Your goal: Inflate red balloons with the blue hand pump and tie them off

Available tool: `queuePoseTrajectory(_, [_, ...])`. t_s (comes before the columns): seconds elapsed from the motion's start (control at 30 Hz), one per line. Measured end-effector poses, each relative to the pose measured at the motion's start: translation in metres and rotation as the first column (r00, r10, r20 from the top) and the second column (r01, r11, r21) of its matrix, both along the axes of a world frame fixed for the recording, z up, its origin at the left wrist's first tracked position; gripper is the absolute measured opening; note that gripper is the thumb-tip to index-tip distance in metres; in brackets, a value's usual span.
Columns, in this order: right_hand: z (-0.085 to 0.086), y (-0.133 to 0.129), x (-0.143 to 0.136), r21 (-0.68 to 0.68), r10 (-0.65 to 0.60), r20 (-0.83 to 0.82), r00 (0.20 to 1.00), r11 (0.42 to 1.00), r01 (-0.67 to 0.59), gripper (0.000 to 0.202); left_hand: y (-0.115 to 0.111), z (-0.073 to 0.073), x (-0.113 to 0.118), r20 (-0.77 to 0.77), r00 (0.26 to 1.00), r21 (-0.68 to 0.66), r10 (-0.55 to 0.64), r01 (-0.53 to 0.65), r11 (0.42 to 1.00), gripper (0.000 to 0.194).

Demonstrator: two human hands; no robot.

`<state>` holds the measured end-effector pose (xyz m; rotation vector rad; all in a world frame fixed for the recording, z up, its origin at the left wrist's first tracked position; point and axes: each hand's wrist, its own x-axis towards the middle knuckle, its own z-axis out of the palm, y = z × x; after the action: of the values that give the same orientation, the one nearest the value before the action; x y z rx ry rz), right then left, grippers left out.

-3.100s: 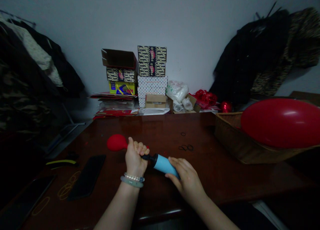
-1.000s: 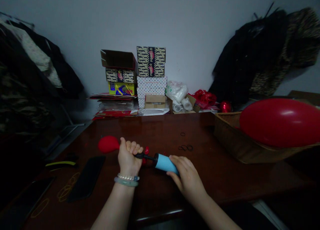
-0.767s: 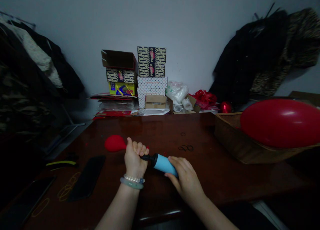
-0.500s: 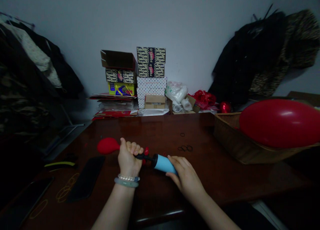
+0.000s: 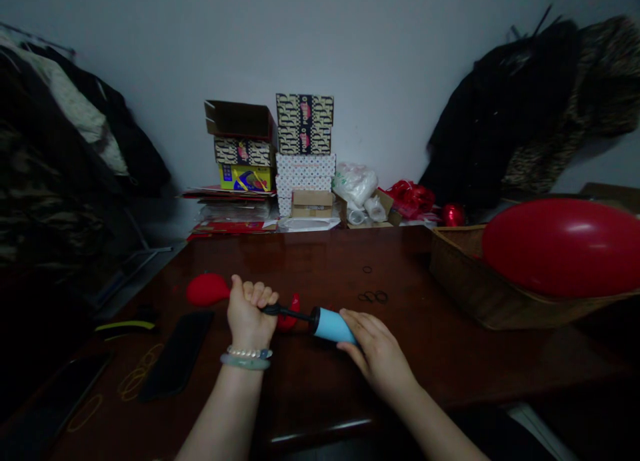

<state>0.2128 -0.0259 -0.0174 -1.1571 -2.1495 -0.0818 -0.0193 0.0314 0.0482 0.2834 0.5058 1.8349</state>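
A hand balloon pump spans the space between my hands above the table. My left hand (image 5: pixel 251 314), wearing bracelets, is closed around its black end and the neck of a small, partly filled red balloon (image 5: pixel 207 289). That balloon sticks out to the left of my fist. The pump's black rod (image 5: pixel 295 313) runs from the fist to the light-blue barrel (image 5: pixel 334 325). My right hand (image 5: pixel 377 351) wraps the barrel's right end, covering its tip. Limp red balloons (image 5: pixel 289 322) lie on the table behind the rod.
On the dark table (image 5: pixel 320 261) lie black rubber bands (image 5: pixel 374 296), yellow rubber bands (image 5: pixel 137 375) and a dark phone (image 5: pixel 179 354). At right, a wicker basket (image 5: pixel 465 287) holds a big red balloon (image 5: pixel 563 247). Stacked boxes (image 5: pixel 305 174) stand against the wall.
My left hand has shifted left with the small balloon, and my right hand slightly right. More of the black rod shows between the fist and the blue barrel.
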Motion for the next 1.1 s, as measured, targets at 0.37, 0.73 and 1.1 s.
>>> queuePoseTrajectory(0.37, [-0.002, -0.005, -0.012, 0.022, -0.014, -0.044, 0.999, 1.0, 0.015, 0.048, -0.006, -0.009, 0.041, -0.028, 0.998, -0.043, -0.047, 0.046, 0.998, 0.055])
queuePoseTrajectory(0.73, [0.007, 0.003, 0.005, -0.038, 0.02, -0.029, 0.999, 0.999, -0.021, 0.051, -0.003, 0.008, -0.004, -0.029, 0.999, -0.009, 0.045, -0.045, 0.999, 0.052])
queuePoseTrajectory(1.1, [0.004, 0.002, 0.008, -0.002, 0.001, -0.008, 1.0, 1.0, -0.001, 0.049, -0.002, 0.004, -0.006, 0.025, 0.999, 0.002, 0.035, -0.035, 0.999, 0.052])
